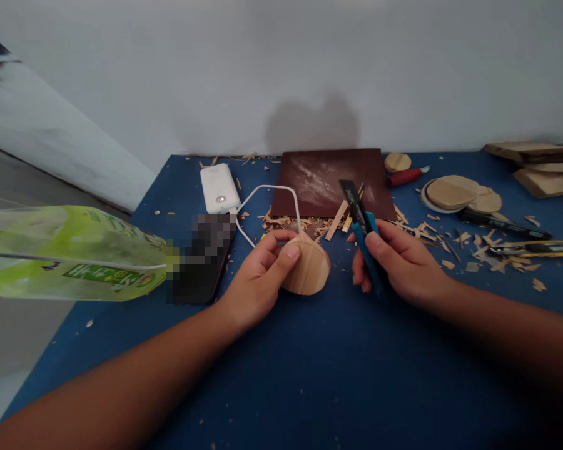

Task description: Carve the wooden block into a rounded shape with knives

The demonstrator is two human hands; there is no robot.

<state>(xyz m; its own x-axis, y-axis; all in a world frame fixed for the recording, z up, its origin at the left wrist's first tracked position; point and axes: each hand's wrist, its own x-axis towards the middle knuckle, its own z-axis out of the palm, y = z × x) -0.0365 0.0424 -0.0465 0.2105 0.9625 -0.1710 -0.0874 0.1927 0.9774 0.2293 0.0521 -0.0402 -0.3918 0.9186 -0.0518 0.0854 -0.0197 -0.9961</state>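
Observation:
My left hand (263, 275) pinches a round wooden disc (307, 269) by its left edge, thumb on top, over the blue table (281, 375). To the right, my right hand (389, 256) is wrapped round a blue-handled cutter (366, 240), whose dark end points up and away. The disc and the cutter are apart. Behind both hands lies a dark red sheet (328, 181) with pale scuffs, and wood shavings (309, 224) are heaped along its near edge.
A white power bank (219, 187) with a cable and a dark phone (206, 269) lie left, beside a green plastic bag (98, 256). On the right are wooden discs (451, 191), a red-handled knife (403, 177), a black cutter (504, 225) and wood blocks (547, 181).

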